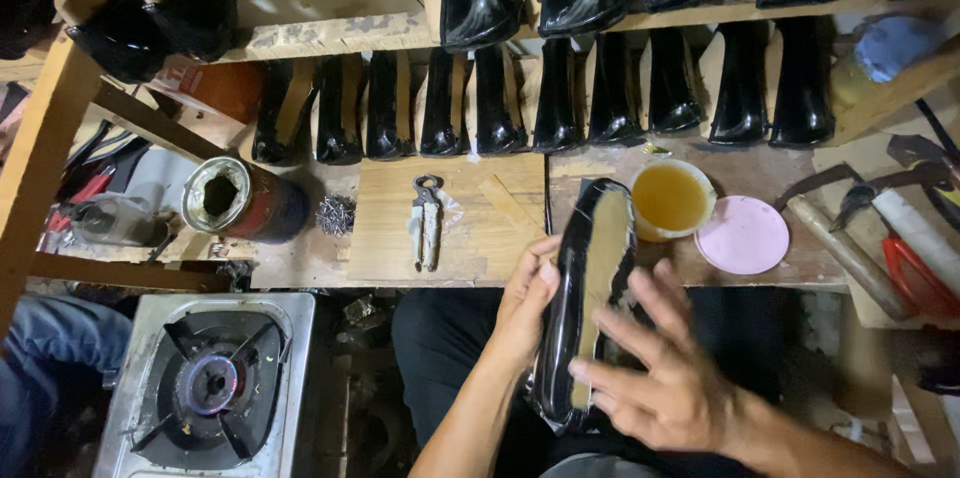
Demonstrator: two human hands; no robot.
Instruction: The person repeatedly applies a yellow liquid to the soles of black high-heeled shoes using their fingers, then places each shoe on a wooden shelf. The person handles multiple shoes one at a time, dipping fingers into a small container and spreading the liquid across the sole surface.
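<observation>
Workbench (450, 238): wooden, below two racks of glossy black shoes.
Stove (205, 383): single gas burner, down-left of the workbench.
Shoe (590, 288): black, sole side up with a tan insole, reaching from the person's lap onto the workbench edge.
Right hand (665, 378): fingers spread open over the shoe's lower sole, gripping nothing.
Left hand (528, 303): wrapped around the shoe's left side, holding it.
Can (245, 200): open, lying at the workbench's left end.
Pot (672, 200): yellow glue, just right of the shoe's toe.
Lid (742, 235): pink, beside the pot.
Pincers (428, 223): mid-workbench.
</observation>
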